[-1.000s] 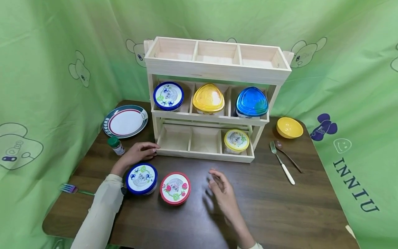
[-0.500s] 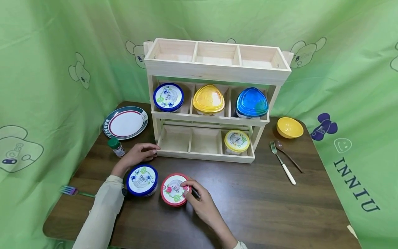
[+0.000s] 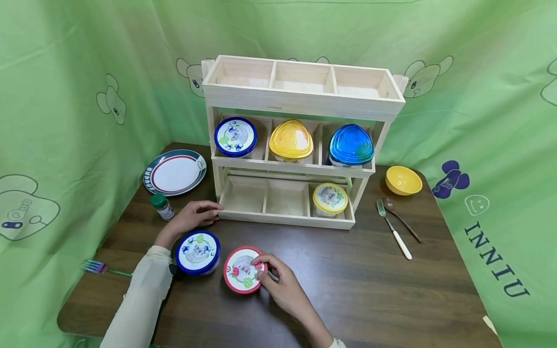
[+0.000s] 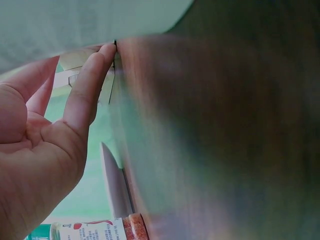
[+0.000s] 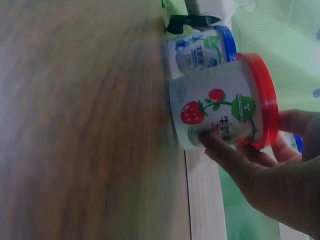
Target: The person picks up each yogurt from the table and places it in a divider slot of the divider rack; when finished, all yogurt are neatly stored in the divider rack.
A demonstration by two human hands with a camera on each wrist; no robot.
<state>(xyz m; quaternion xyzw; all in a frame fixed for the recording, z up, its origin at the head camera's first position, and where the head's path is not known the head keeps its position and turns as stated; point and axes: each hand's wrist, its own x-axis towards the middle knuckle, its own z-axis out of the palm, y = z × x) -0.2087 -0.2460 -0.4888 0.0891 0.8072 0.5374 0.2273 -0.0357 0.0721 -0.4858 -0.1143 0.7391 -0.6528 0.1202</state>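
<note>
My right hand [image 3: 285,287] grips the right side of a round tub with a red lid and strawberry print [image 3: 239,278]. In the right wrist view, the thumb lies against the tub's printed wall [image 5: 210,95] and the other fingers reach over its lid. Just left of it stands a similar tub with a blue lid and blueberries [image 3: 197,253], beside my left forearm. My left hand [image 3: 190,216] rests its fingertips at the front left corner of a three-tier wooden rack [image 3: 287,220]; its fingers look fairly straight in the left wrist view.
The rack's middle tier holds a blue-rimmed tub [image 3: 236,137], a yellow-lidded one [image 3: 291,141] and a blue-lidded one [image 3: 351,145]. A yellow-rimmed tub [image 3: 330,198] sits below. Around lie a plate [image 3: 175,172], seasoning jar [image 3: 162,207], bowl [image 3: 403,181], forks [image 3: 393,229] and a spoon [image 3: 404,221].
My right hand has moved left from beside the red-lidded tub onto its right side and taken hold of it. The tub has shifted slightly. My left hand stays at the rack corner.
</note>
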